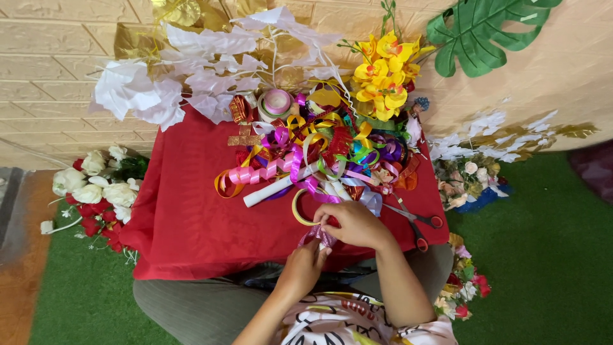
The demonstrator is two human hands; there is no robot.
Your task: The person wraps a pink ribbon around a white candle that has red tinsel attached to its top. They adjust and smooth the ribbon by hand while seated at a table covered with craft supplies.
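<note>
Two hands [332,239] pinching purple ribbon [317,236], red tablecloth [185,211], green turf floor [543,255], beige brick wall [51,57]

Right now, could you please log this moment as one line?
left hand + right hand: pinching shiny purple ribbon piece | red-handled scissors: idle on red tablecloth

- The person's forearms are bare from the elbow down, with no watch, bracelet or ring to be seen.
- The left hand [303,268] and right hand [354,225] wear no gloves.
- A short-sleeved top [348,322] covers the upper body: pale cloth printed in pink, yellow and black.
- Olive-grey trousers [191,310] cover the legs.
</note>
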